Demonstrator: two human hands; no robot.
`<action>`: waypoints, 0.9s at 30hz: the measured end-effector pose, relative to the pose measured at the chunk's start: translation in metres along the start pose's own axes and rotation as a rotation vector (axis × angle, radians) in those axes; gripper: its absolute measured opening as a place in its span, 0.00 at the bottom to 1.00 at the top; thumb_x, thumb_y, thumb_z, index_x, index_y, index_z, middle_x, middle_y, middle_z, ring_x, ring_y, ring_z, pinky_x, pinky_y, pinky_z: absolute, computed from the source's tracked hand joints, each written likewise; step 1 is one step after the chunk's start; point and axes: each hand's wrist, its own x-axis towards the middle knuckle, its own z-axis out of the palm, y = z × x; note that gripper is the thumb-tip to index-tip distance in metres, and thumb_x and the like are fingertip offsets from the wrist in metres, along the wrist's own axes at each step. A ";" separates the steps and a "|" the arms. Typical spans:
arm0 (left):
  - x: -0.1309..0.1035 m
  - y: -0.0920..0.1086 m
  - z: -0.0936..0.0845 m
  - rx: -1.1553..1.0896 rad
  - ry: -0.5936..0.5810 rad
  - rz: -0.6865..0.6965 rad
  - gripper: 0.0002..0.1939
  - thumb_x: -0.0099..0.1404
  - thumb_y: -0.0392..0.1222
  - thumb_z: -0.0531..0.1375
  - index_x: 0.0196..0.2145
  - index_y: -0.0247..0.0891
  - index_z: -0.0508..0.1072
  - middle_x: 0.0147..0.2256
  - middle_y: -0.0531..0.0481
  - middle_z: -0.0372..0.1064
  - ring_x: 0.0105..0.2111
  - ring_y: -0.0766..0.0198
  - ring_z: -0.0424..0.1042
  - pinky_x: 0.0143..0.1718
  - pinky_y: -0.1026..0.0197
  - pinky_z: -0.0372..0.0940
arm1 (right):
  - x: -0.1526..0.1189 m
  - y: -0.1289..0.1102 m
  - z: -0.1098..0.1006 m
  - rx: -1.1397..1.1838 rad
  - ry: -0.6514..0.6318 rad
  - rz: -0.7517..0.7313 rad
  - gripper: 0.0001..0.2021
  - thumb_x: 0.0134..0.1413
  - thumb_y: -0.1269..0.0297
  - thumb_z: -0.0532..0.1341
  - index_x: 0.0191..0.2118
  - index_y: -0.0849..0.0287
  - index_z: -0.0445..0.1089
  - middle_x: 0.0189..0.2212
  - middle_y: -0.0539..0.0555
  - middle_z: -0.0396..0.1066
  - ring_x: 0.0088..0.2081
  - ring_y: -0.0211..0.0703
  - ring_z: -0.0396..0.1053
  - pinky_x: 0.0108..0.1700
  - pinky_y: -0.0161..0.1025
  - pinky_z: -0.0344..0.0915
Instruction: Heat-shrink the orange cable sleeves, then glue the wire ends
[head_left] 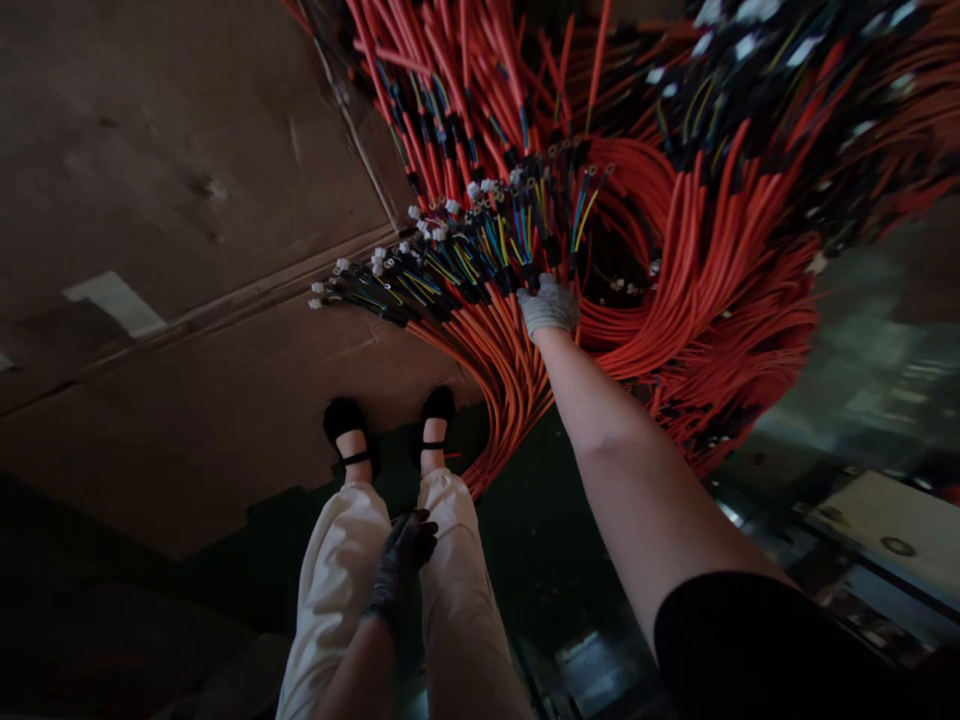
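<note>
My right hand (551, 305), in a light grey glove, reaches forward to the cable ends with its fingers curled around orange cables. Part of its grip is hidden by the back of the hand. The orange cables (510, 350) fan out under it and curve down toward the floor. Their ends (465, 260) carry black sleeving, thin yellow, blue and black wires, white connectors and ring terminals. My left hand (409, 560), in a dark grey glove, hangs in front of my legs, away from the cables. Its fingers are loosely bent and slightly apart, with nothing visible in them.
Large coils of red-orange cable (697, 260) are heaped to the right, and another bundle (457, 80) lies at the top. Cardboard sheets (187, 420) cover the floor at left, with tape on them. My shoes (437, 405) stand on the cardboard's edge. A pale box-like object (892, 530) is at lower right.
</note>
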 end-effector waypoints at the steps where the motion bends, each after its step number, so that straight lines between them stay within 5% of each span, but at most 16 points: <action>1: 0.001 0.000 0.000 -0.005 0.005 -0.002 0.19 0.46 0.50 0.73 0.33 0.35 0.78 0.28 0.47 0.76 0.26 0.66 0.73 0.29 0.66 0.65 | 0.005 -0.004 -0.003 -0.023 -0.041 0.005 0.17 0.58 0.57 0.60 0.50 0.59 0.72 0.44 0.62 0.74 0.48 0.57 0.70 0.50 0.53 0.65; 12: 0.003 -0.005 -0.004 0.032 0.007 0.050 0.20 0.47 0.50 0.74 0.34 0.35 0.80 0.31 0.46 0.77 0.32 0.61 0.74 0.31 0.64 0.65 | 0.012 -0.013 -0.001 -0.044 0.017 0.064 0.19 0.61 0.64 0.57 0.55 0.66 0.65 0.46 0.68 0.73 0.50 0.61 0.71 0.51 0.56 0.67; 27: 0.000 0.002 0.004 -0.006 0.034 -0.003 0.19 0.44 0.47 0.72 0.33 0.34 0.78 0.27 0.48 0.76 0.25 0.68 0.72 0.28 0.67 0.64 | -0.003 -0.011 0.023 0.186 -0.022 0.049 0.23 0.62 0.68 0.51 0.61 0.64 0.63 0.48 0.64 0.73 0.51 0.53 0.70 0.56 0.51 0.63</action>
